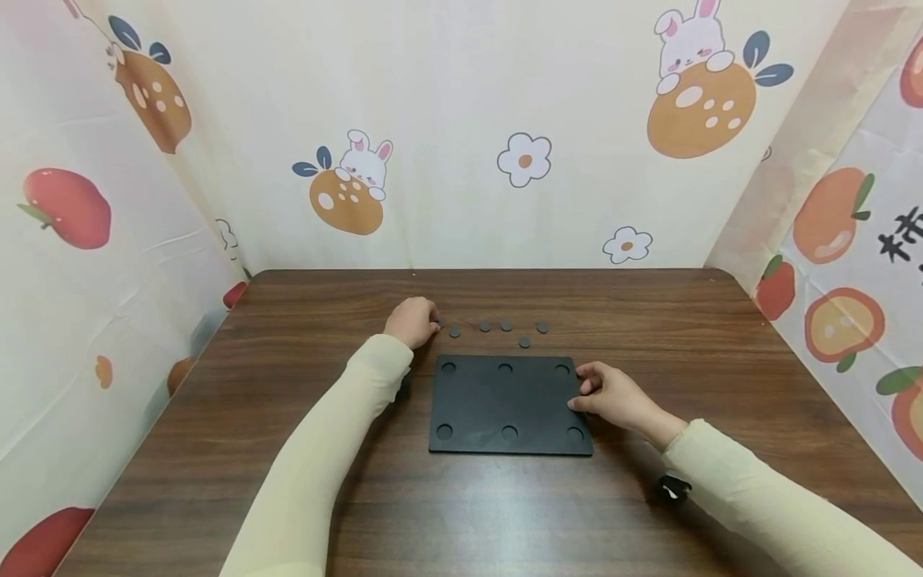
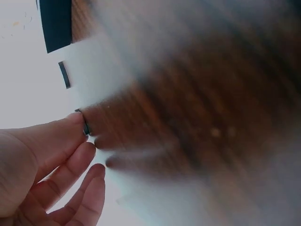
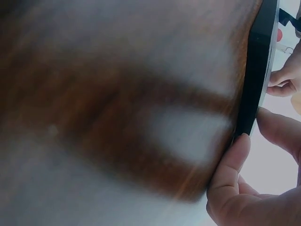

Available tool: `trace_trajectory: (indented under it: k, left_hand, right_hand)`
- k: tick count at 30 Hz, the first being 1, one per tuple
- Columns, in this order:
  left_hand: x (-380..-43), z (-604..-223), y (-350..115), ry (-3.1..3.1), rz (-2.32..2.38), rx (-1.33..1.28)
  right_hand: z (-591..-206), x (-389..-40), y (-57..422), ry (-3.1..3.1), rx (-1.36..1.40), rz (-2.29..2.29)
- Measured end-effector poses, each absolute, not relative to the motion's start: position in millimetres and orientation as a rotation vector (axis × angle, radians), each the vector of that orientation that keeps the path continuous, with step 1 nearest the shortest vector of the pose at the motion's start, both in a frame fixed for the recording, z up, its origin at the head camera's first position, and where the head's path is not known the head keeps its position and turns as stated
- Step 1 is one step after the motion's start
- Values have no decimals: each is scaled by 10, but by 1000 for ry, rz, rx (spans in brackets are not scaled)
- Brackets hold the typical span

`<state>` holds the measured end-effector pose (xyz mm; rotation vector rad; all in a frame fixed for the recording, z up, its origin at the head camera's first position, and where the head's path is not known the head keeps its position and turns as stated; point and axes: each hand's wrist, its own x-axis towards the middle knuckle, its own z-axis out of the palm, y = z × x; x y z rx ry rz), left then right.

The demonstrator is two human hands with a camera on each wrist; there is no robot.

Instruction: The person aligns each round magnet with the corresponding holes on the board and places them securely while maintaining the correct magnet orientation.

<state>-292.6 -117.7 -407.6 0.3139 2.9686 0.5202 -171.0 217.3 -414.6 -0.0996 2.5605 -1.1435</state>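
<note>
A black rectangular board (image 1: 508, 405) with several round recesses lies flat on the table. My right hand (image 1: 613, 394) holds its right edge, the thumb (image 3: 277, 129) against the upper edge and a fingertip low at the side. Beyond the board's far left corner, my left hand (image 1: 413, 322) pinches a small dark disc (image 2: 84, 123) between thumb and fingers, at table level. Just right of that hand lies another disc (image 1: 454, 332). More loose discs, including one nearer the board (image 1: 524, 342) and one farther right (image 1: 542, 328), are scattered behind it. The visible recesses hold no discs.
The brown wood-grain table (image 1: 252, 449) reaches back to a patterned curtain (image 1: 447, 104). More printed cloth hangs along the left and right sides. A small black item (image 1: 674, 487) is at the right sleeve's cuff.
</note>
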Motion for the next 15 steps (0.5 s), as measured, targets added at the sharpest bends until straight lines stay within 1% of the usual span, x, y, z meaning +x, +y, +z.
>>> trace_trajectory:
  k: [15]
  left_hand:
    - [-2878, -4050, -1256, 2923, 626, 290]
  right_hand:
    - [-4143, -1710, 2170, 2555, -97, -1150]
